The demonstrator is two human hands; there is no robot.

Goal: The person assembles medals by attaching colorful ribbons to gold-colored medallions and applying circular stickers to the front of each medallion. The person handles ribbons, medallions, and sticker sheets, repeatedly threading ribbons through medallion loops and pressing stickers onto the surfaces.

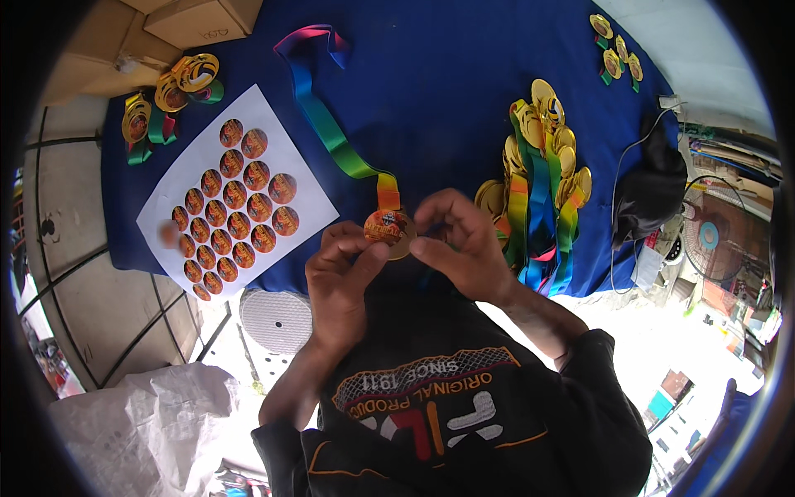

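My left hand (338, 277) pinches a sticker (383, 226), not yet centred, over the medal (401, 249) my right hand (464, 240) grips (many remain on the sheet (313, 204)).

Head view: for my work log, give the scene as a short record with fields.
Left hand: holds a round sticker
Right hand: holds a gold medal
Overlap: sticker over medal, toward its left; whether stuck, unclear
Ribbon: multicoloured, from medal across blue cloth
Left side: white sticker sheet
Right side: pile of ribboned medals
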